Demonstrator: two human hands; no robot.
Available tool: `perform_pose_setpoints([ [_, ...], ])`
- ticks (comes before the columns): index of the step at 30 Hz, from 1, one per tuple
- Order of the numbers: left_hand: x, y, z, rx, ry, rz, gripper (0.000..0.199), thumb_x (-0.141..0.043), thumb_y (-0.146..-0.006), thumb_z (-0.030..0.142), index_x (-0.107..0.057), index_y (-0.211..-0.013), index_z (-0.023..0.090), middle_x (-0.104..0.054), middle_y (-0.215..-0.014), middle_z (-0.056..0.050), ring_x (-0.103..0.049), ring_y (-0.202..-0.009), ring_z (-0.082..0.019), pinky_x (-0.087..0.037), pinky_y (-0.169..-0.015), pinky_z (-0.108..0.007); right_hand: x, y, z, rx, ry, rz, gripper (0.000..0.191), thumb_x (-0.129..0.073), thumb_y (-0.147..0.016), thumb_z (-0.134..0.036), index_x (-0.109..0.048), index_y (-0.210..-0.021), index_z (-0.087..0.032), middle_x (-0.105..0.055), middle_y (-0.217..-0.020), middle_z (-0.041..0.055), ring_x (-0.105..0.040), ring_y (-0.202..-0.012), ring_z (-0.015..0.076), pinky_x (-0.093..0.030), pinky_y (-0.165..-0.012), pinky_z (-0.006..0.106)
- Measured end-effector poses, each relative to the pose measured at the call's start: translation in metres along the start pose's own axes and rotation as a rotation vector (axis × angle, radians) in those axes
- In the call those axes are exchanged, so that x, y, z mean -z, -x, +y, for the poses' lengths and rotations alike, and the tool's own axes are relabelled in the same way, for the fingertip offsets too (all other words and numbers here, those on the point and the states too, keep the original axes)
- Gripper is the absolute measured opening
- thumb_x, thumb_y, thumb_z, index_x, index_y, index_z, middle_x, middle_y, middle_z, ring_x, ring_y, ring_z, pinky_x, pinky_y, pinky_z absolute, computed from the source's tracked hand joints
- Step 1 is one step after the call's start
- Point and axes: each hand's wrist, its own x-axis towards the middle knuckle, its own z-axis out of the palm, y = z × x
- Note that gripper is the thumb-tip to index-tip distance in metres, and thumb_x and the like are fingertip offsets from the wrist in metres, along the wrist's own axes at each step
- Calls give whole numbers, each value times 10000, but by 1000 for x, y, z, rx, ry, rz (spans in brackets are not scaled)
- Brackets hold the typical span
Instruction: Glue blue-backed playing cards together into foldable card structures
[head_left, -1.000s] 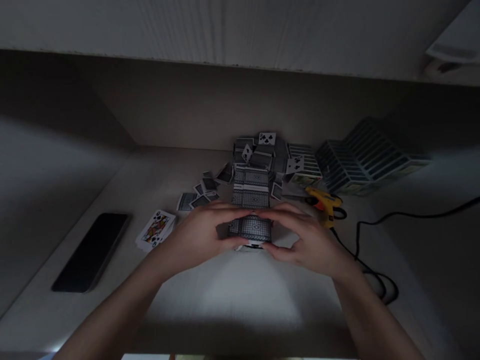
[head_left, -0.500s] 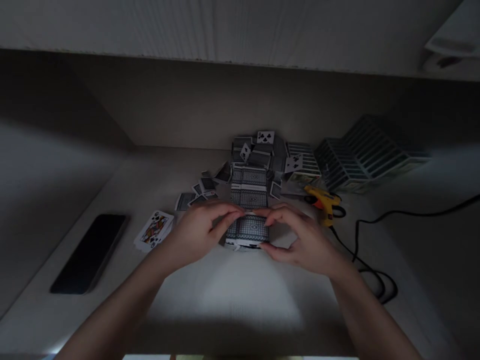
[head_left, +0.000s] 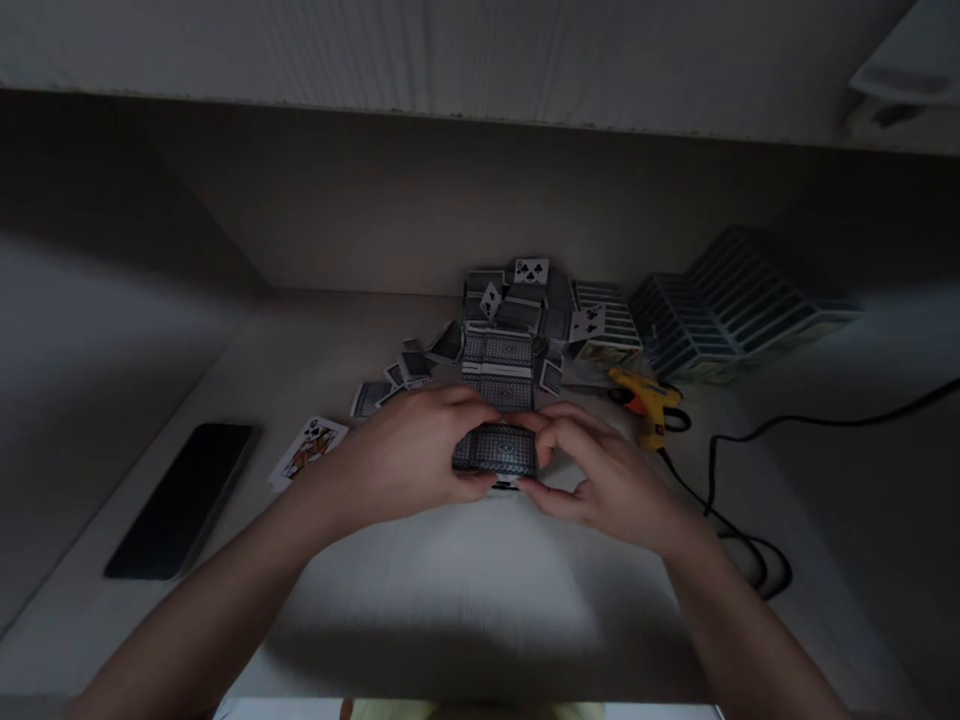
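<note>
A long piece built of patterned playing cards (head_left: 508,392) runs from the middle of the surface toward me. Its nearest section, a block with a card-back top (head_left: 504,450), sits between my hands. My left hand (head_left: 420,445) wraps round the block's left side, thumb at the near edge and fingers at the far edge. On the right side, my right hand (head_left: 600,465) grips the same block between thumb and fingers. The block's underside is hidden.
A black phone (head_left: 180,502) and face-up cards (head_left: 310,449) lie left. Loose cards (head_left: 414,366) surround the built piece. A yellow glue gun (head_left: 646,402) with a black cable (head_left: 712,470) is right, before striped card structures (head_left: 739,300). A shelf edge (head_left: 465,118) overhangs.
My left hand has moved right and forward over the block, and its thumb has come down to the near edge. My right hand has closed in slightly. The block's top now looks more curved.
</note>
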Motion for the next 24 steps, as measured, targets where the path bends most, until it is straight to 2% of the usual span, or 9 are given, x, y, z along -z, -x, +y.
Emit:
perform_pose_setpoints([
  [5,-2,-2,5,22,-78,-22,361,-679,-722,350,-636,-1059,227,-660,-1042,-39,-639,-937,-235,-501,-847,-370,-1,1,-1,52,43,-15,170,-612,-803,-220,-447,-845,-237,-625,-1081,65,-589,-1051,181,-509,-780,292],
  [11,-1,-5,5,2,-152,-71,378,-658,-713,326,-639,-1075,217,-660,-1004,-52,-627,-957,-255,-490,-870,-393,0,-3,-8,128,169,-36,122,-548,-838,-190,-437,-813,-233,-632,-1063,98,-581,-1077,219,-538,-744,338],
  [15,-1,-8,3,-22,-146,-71,352,-651,-704,330,-651,-1039,221,-655,-966,-43,-625,-931,-243,-487,-838,-370,1,-5,-11,130,180,-62,114,-531,-841,-178,-438,-801,-230,-635,-1038,112,-588,-1059,236,-552,-687,341],
  [20,-2,-9,6,-27,-146,-74,292,-648,-692,322,-659,-959,204,-641,-935,-48,-619,-912,-243,-491,-825,-369,0,-4,-11,129,146,-62,131,-532,-836,-161,-427,-804,-234,-627,-1025,104,-576,-1083,232,-555,-743,351],
  [24,-4,-7,6,-35,-132,-38,266,-644,-715,332,-667,-949,208,-645,-920,-52,-619,-919,-242,-491,-810,-350,0,-3,-12,127,163,-63,123,-525,-837,-173,-428,-803,-241,-625,-973,89,-599,-1054,232,-556,-728,342],
])
